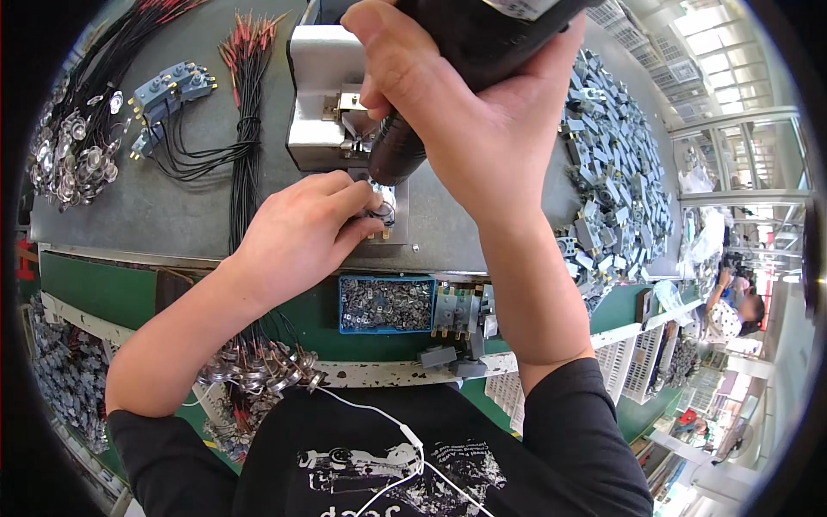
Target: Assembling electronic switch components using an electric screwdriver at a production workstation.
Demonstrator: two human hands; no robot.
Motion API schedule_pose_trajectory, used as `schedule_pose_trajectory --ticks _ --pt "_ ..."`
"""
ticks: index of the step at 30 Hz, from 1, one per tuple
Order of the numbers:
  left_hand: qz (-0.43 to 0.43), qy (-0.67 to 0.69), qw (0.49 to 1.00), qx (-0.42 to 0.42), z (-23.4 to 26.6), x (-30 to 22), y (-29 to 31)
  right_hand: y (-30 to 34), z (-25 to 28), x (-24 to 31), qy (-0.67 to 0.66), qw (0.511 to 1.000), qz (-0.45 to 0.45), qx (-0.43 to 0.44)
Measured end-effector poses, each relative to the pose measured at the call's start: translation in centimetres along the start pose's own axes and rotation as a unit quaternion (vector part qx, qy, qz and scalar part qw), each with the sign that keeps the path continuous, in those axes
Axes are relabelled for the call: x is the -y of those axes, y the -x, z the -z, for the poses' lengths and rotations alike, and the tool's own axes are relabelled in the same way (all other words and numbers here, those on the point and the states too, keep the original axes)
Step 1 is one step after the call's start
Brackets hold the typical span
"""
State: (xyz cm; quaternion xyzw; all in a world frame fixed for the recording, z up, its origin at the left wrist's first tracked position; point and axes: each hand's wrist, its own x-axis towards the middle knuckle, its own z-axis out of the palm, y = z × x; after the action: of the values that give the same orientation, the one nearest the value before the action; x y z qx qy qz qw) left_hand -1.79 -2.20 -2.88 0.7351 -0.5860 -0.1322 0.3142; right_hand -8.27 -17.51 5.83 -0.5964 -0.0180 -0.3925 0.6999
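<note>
My right hand (491,129) is wrapped round a black power screwdriver (469,43). The tool leans down, and its nose ends just above a small part (385,212) with a dark wire and brass-coloured terminals. My left hand (297,220) has its fingertips closed on that part, on a metal plate (399,194) at the bench edge. The fingers and the tool cover much of the part, so its full shape is hidden. Directly behind stands a metal fixture (317,90) with pale blocks and a small clamp.
A big heap of grey switch housings (616,172) covers the right side. Bundled black wires (248,129) with red ends, wired grey switches (168,90) and round metal parts (77,155) lie left. A blue tray (386,329) of small metal pieces sits in front. Another person (732,314) is far right.
</note>
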Motion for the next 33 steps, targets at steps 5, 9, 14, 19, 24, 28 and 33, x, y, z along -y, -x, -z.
schedule_pose_trajectory --ticks 5,9,14,19,24,28,33 --pt "-0.006 -0.001 1.000 -0.005 -0.2 -0.2 0.0 -0.6 1.4 -0.3 0.114 0.987 0.056 0.101" --pt "-0.003 -0.003 1.000 -0.006 -0.2 -0.2 0.1 0.4 0.1 0.2 -0.002 1.000 -0.007 -0.006" --pt "0.001 0.011 1.000 -0.006 -0.4 -0.1 0.0 -0.4 2.1 -1.5 0.133 0.972 0.138 0.138" --pt "0.013 0.025 1.000 -0.007 -0.2 -0.2 -0.1 1.0 0.7 0.0 0.072 0.995 0.045 0.055" --pt "0.005 0.046 0.999 -0.016 -0.7 0.2 0.3 1.2 -0.5 0.1 0.052 0.998 0.025 0.014" --pt "0.029 0.105 0.994 -0.027 -1.3 0.8 1.3 1.4 -0.8 0.9 0.108 0.992 -0.017 0.070" --pt "0.056 0.169 0.984 0.023 -1.4 0.6 0.4 -2.7 2.2 -2.8 0.154 0.909 0.355 0.153"
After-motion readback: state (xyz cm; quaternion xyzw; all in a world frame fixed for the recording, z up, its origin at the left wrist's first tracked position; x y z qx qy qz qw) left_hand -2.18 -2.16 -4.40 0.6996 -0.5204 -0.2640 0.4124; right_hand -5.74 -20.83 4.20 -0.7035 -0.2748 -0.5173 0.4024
